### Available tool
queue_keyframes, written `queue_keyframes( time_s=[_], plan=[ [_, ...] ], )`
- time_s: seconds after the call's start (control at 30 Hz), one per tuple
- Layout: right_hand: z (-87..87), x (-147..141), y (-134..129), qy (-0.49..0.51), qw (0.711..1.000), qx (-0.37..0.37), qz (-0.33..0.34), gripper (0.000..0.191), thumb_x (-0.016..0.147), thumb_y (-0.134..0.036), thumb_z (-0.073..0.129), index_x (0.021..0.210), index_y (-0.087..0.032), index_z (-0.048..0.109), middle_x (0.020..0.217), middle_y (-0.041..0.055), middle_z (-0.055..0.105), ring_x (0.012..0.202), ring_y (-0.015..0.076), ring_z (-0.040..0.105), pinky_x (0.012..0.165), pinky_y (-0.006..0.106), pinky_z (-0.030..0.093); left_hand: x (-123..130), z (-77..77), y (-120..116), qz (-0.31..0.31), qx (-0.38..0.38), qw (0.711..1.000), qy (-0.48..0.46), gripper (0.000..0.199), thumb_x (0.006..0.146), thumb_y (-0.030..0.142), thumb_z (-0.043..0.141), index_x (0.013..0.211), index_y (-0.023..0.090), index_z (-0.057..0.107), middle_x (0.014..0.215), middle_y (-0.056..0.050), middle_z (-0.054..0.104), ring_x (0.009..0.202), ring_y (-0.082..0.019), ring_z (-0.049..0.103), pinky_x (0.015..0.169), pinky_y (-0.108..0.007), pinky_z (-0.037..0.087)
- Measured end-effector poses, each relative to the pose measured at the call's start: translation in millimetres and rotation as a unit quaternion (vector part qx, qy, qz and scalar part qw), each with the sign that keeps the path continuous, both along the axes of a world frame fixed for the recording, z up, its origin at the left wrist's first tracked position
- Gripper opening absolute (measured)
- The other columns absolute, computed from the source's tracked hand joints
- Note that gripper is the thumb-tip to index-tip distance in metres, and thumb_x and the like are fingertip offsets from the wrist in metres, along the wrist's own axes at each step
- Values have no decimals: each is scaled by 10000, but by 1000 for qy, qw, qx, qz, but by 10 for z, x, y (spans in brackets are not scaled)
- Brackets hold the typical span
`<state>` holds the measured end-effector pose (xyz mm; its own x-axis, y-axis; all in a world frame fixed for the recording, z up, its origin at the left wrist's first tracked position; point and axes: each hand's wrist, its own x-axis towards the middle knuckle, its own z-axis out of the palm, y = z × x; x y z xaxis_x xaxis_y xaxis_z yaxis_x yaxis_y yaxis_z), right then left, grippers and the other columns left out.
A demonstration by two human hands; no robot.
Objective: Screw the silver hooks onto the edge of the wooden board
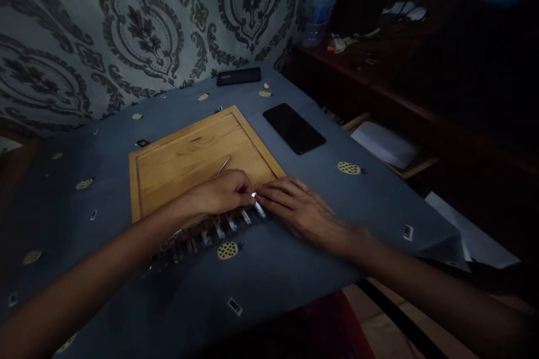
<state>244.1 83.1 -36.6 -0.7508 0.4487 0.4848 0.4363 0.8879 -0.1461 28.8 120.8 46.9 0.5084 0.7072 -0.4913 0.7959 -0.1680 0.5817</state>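
A wooden board (191, 148) with a raised rim lies on the cloth-covered table. Along its near edge sticks out a row of several shiny metal strips (219, 229). At the board's near right corner, my left hand (223, 190) is closed, thumb and fingers pinched at the end of a bright metal strip (260, 210). My right hand (301, 207) lies over that corner from the other side, fingers stretched out and tips touching the same strip. A thin metal rod (225, 163) lies on the board just beyond my left hand, its lower end hidden.
Right of the board lies a black phone (295, 129); another dark phone-like item (238, 76) rests by the patterned wall (143, 28). A plastic bottle (320, 14) stands on a dark desk (400, 95) at the right, with papers (384, 143) in an open drawer.
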Motion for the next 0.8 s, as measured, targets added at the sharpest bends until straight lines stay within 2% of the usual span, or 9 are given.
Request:
queue_keyframes(
  time_s=[0.17, 0.37, 0.57, 0.8],
  plan=[
    [-28, 0, -2, 2, 1000, 3, -5, 354, 989, -95, 464, 1296, -136, 637, 1273, 113, 709, 1194, 260, 595, 975, 462, 522, 10, -40, -6, -7, 18, 1000, 8, 149, 850, 297, 601, 776, 172, 634, 783, -7, 613, 757, -159, 577, 666, -262, 427],
    [-34, -5, -2, 5, 1000, 19, -8, 329, 987, -88, 461, 1249, -105, 659, 1266, 119, 711, 1179, 263, 595, 978, 451, 520, 17, -58, -14, 18, 7, 1000, 6, 158, 855, 301, 601, 764, 172, 616, 737, 7, 585, 698, -144, 549, 609, -247, 405],
    [-14, -7, -3, 5, 1000, 4, -6, 346, 981, -87, 465, 1267, -126, 655, 1252, 119, 717, 1172, 259, 604, 961, 455, 529, 33, -68, -5, 20, 8, 1000, 10, 182, 853, 320, 601, 749, 171, 607, 692, 15, 573, 657, -139, 539, 580, -245, 385],
    [-19, -6, 2, 4, 1000, 9, -7, 349, 979, -87, 458, 1262, -125, 658, 1237, 114, 723, 1167, 260, 602, 967, 460, 528, 54, -71, -22, 13, 38, 999, 36, 171, 842, 315, 600, 746, 177, 628, 736, -2, 604, 717, -159, 567, 621, -259, 406]
  ],
)
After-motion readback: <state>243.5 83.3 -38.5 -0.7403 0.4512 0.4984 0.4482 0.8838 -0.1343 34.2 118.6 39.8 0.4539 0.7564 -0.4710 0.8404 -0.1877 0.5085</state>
